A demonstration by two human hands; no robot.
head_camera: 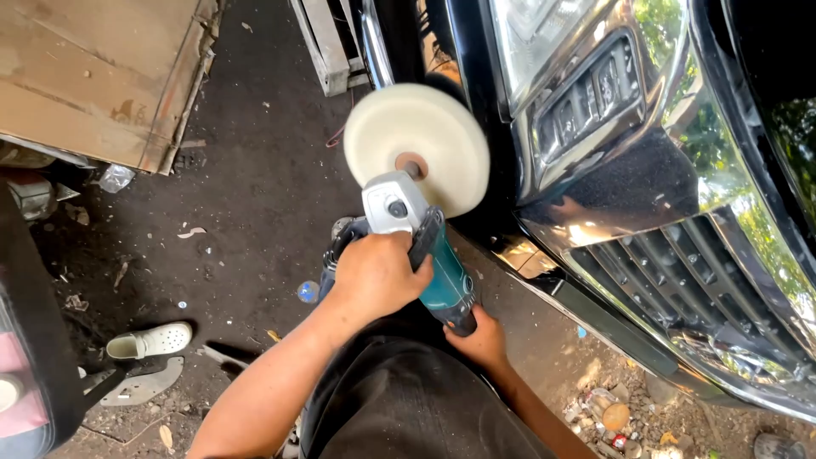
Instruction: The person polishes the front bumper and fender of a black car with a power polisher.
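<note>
I see the left hand clamped over the side handle of a teal polisher; fingers hidden beneath. The right hand grips the rear of the polisher body, mostly covered by it. The cream foam pad stands on edge against the black car bumper; contact point hidden behind the pad. Dirt floor below. A white clog lies well apart, left.

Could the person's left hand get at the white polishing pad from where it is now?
Probably yes: the left hand grips the polisher just behind the pad, and nothing lies between them.
</note>
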